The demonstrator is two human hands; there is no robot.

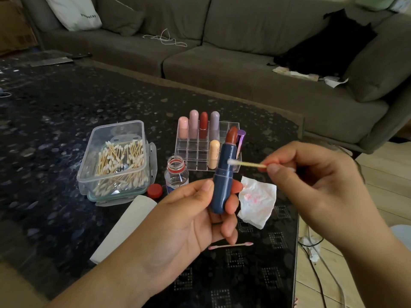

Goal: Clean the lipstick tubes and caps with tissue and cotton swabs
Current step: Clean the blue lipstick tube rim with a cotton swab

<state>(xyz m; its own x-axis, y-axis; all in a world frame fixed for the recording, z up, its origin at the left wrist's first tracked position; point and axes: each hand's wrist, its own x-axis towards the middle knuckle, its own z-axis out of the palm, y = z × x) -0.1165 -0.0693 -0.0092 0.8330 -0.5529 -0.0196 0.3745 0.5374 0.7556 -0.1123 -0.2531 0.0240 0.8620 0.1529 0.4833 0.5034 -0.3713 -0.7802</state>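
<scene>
head view looks down on a grey sofa [222,52] running across the far side, well beyond both hands, with a dark speckled table [55,130] filling the space beneath them. a clear plastic box [115,161] of cotton swabs sits on the table to the left of the left hand [189,221], and a clear acrylic organiser [200,150] stands just beyond that hand, holding several capped lipsticks upright in its compartments. a pale flat pack [124,227], possibly tissues, lies partly under the left wrist. a crumpled tissue [258,201] marked with pink smears lies on the table between and below the two hands.

left hand grasps a blue lipstick tube [223,178], thumb on its near side and fingers curled round the far side, holding it upright and slightly tilted with the red-brown bullet exposed at the top. right hand [311,181] pinches the far end of a cotton swab [246,163] between thumb and fingertips; its white tip touches the tube's upper section, just below the bullet.

a small open bottle [176,174] stands just left of the tube, above the left thumb, with its red cap [155,190] lying on the table beside it. a used pink-tipped swab [231,245] lies on the table just below the left hand's fingers.
</scene>
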